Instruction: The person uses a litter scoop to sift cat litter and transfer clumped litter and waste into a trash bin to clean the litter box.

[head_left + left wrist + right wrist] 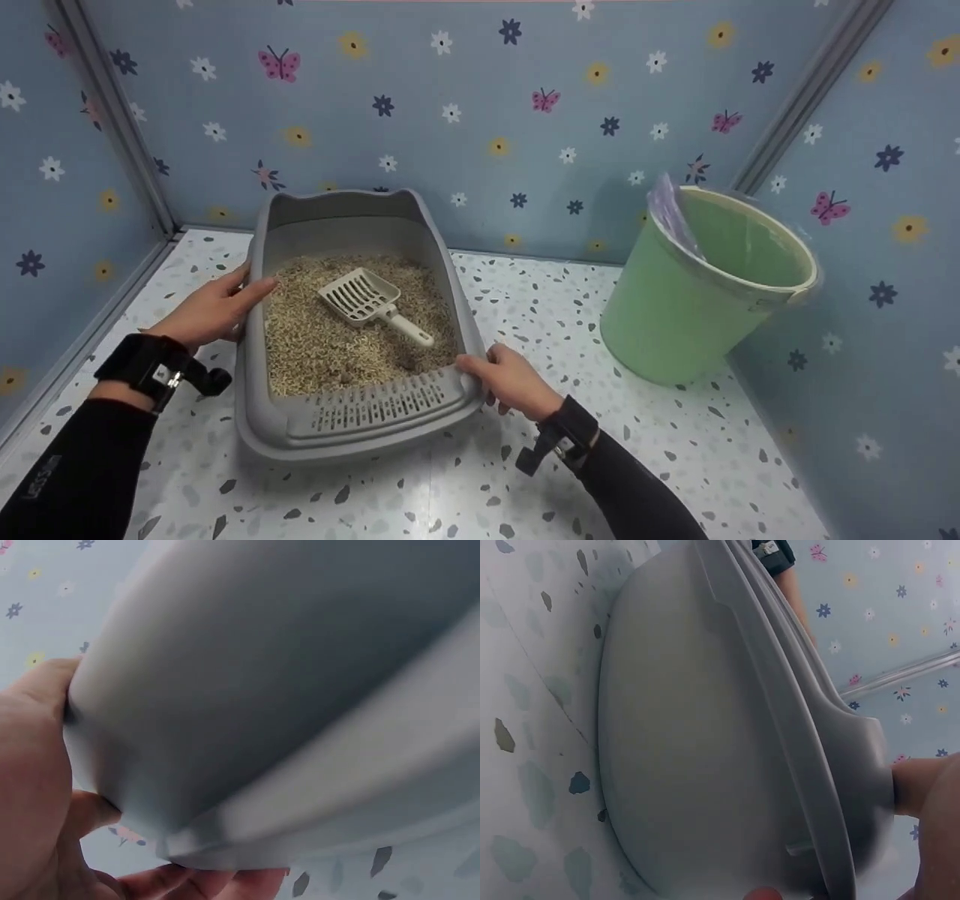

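A grey cat litter box [255, 375] stands left of centre in the head view, spread inside with tan granular litter [322, 367]. On the litter lies a cream slotted litter scoop [407, 327], handle toward the front right. My left hand [212, 306] grips the box's left rim, thumb on top; the left wrist view shows its fingers curled beneath the edge. At the front right corner my right hand [521, 381] holds the rim, thumb above and fingers below. The right wrist view shows mostly the box's outer wall [682, 727], with few fingers visible.
A pale green bin [667, 315] with a clear purplish liner [671, 214] stands to the right. Blue flower-patterned walls [465, 82] enclose the back and both sides. The floor [540, 300] is white with grey speckles.
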A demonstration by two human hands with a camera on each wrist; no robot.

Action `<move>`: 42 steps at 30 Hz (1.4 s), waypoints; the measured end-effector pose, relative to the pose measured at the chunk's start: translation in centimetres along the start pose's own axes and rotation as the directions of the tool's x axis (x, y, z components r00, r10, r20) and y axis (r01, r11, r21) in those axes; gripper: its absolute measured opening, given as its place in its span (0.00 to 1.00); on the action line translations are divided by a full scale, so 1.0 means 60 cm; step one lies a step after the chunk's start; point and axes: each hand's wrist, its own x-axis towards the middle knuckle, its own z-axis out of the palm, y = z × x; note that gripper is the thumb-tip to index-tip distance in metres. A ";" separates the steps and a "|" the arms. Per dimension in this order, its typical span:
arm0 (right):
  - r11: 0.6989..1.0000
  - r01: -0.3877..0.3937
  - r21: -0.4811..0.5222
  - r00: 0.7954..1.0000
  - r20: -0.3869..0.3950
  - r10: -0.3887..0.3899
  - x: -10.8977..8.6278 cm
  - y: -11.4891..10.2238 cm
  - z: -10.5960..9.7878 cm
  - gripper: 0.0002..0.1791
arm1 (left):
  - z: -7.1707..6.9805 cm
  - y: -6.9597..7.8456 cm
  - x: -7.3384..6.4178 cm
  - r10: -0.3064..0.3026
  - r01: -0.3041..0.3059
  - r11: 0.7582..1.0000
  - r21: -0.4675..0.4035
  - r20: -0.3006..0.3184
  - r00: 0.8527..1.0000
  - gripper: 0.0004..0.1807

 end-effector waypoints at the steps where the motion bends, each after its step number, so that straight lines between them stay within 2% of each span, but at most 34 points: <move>1: 1.000 -0.002 -0.002 1.000 0.000 0.002 -0.005 0.003 0.000 0.30 | 0.002 -0.001 0.002 -0.003 0.003 1.000 -0.017 0.013 1.000 0.49; 6: 1.000 0.005 -0.027 1.000 -0.005 -0.005 -0.029 0.013 0.002 0.33 | 0.013 -0.004 0.004 -0.027 0.031 0.997 -0.064 0.060 0.998 0.50; 8: 1.000 0.007 -0.024 1.000 -0.001 -0.007 -0.037 0.017 0.002 0.33 | 0.017 -0.002 0.005 -0.030 0.034 0.997 -0.064 0.061 0.998 0.50; 20: 1.000 0.010 0.027 1.000 0.003 -0.010 -0.073 0.035 0.003 0.32 | 0.037 0.010 0.019 -0.001 0.011 0.997 -0.073 0.131 0.991 0.48; 24: 0.999 0.009 -0.031 1.000 0.021 -0.008 -0.079 0.039 -0.008 0.33 | 0.044 0.014 0.026 0.009 0.002 0.997 -0.078 0.142 0.990 0.47; 28: 0.997 0.010 -0.081 1.000 0.013 -0.009 -0.061 0.039 -0.027 0.35 | 0.047 0.017 0.032 0.020 -0.008 0.997 -0.083 0.139 0.990 0.47; 33: 1.000 0.014 0.017 0.998 -0.065 -0.013 -0.001 0.036 -0.039 0.37 | 0.052 0.018 0.038 0.020 -0.011 0.997 -0.074 0.129 0.991 0.47; 36: 0.997 -0.001 0.071 0.997 -0.082 0.007 0.025 0.036 -0.043 0.36 | 0.057 0.017 0.040 0.013 -0.004 0.997 -0.072 0.131 0.991 0.47; 42: 0.996 -0.015 0.093 0.999 -0.042 0.019 0.031 0.039 -0.049 0.35 | 0.059 0.019 0.040 0.021 -0.011 0.997 -0.078 0.123 0.992 0.48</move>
